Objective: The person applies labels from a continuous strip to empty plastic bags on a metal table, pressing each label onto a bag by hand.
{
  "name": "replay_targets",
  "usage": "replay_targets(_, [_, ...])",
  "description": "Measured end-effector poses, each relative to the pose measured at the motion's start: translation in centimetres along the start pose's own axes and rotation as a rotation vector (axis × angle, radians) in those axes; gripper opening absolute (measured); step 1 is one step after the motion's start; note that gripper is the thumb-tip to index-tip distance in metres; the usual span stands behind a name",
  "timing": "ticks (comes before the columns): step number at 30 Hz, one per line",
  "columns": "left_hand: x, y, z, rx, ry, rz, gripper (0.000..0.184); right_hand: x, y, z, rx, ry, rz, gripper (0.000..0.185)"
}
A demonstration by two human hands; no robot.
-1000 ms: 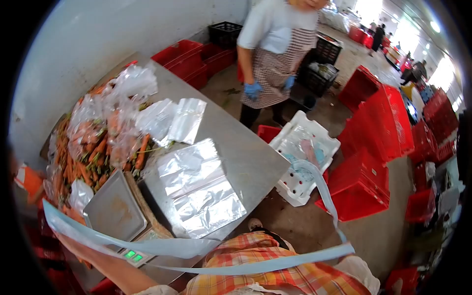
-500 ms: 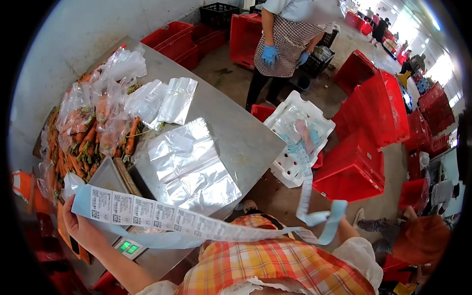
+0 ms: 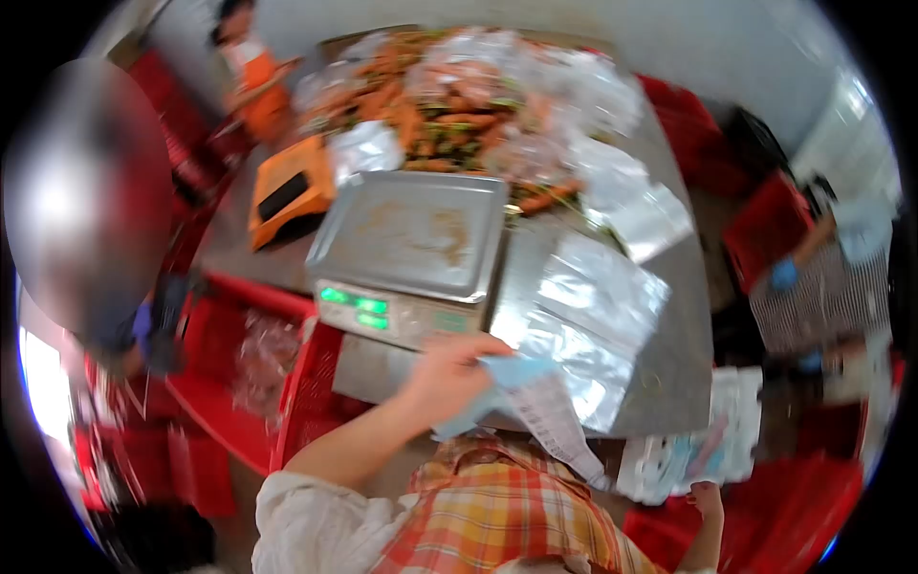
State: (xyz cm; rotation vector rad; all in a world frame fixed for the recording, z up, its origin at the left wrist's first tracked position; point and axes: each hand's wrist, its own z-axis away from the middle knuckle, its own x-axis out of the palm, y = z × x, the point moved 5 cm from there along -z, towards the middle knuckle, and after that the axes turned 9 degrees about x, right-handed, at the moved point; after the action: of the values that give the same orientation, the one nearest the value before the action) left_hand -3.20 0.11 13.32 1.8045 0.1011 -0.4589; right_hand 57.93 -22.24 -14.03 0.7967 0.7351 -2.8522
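Note:
My left hand (image 3: 454,371) is closed on one end of a blue-backed label strip (image 3: 547,411), just in front of the scale (image 3: 411,234) with green lit digits. The strip hangs down toward the right, printed labels showing. Lower right, my right hand (image 3: 706,497) is small and blurred beside the white crate (image 3: 736,421); its fingers look curled, but what they hold cannot be made out. Flat plastic bags (image 3: 588,320) lie on the metal table (image 3: 674,354), right of the scale. Behind it are loose and bagged carrots (image 3: 469,120).
An orange device (image 3: 292,187) stands left of the scale. Red crates (image 3: 225,373) line the lower left, and others (image 3: 765,234) are at the right. A person in a checked apron (image 3: 813,297) is at the right, one in orange (image 3: 263,91) at the upper left, another blurred at the left.
The view has swung left, bringing the whole scale and orange device in. My left hand now appears nearer the middle, still with the strip, which looks less stretched out.

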Motion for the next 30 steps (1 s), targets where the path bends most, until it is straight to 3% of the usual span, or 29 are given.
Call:
replay_targets(1, [1.6,-0.7,0.5,-0.136,-0.096,0.101,0.019,0.7,-4.5,0.6,-0.111,-0.016,0.001,0.024])
replay_targets(3, [4.7,-2.5,1.7,-0.028,-0.213,0.15,0.019,4.8,-15.3,4.3,-0.485,-0.093,0.102,0.028])
replay_targets(5, [7.2,-3.6,2.9,-0.036,-0.317,0.153,0.02,11.1,-24.5,11.9,-0.56,-0.261,-0.088,0.028])
replay_targets(8, [9.4,-5.4,3.5,-0.019,-0.301,0.137,0.023,18.0,-31.5,19.3,-0.631,-0.533,-0.159,0.027])
replay_targets(10, [9.5,-6.1,4.0,-0.012,-0.272,0.125,0.024,21.0,-32.8,20.9,-0.642,-0.678,-0.16,0.025])
replay_targets(12, [9.1,-6.8,4.5,-0.098,-0.154,0.156,0.024,22.5,-33.1,20.9,-0.67,-0.629,-0.091,0.02])
replay_targets(15, [8.4,-7.5,5.3,-0.137,-0.143,0.157,0.022,24.0,-33.5,21.4,-0.672,-0.616,-0.061,0.015])
replay_targets(22, [8.6,-10.8,5.6,-0.108,-0.021,0.088,0.022,25.8,-33.0,20.4,-0.605,-0.627,0.07,0.017])
replay_targets(25, [10.0,-12.9,5.2,-0.139,-0.068,0.073,0.023,25.3,-33.2,20.9,-0.629,-0.559,0.186,0.02])
replay_targets(30, [10.3,-10.5,2.8,-0.148,-0.209,-0.139,0.017,24.1,-31.3,19.0,-0.534,-0.553,0.042,0.021])
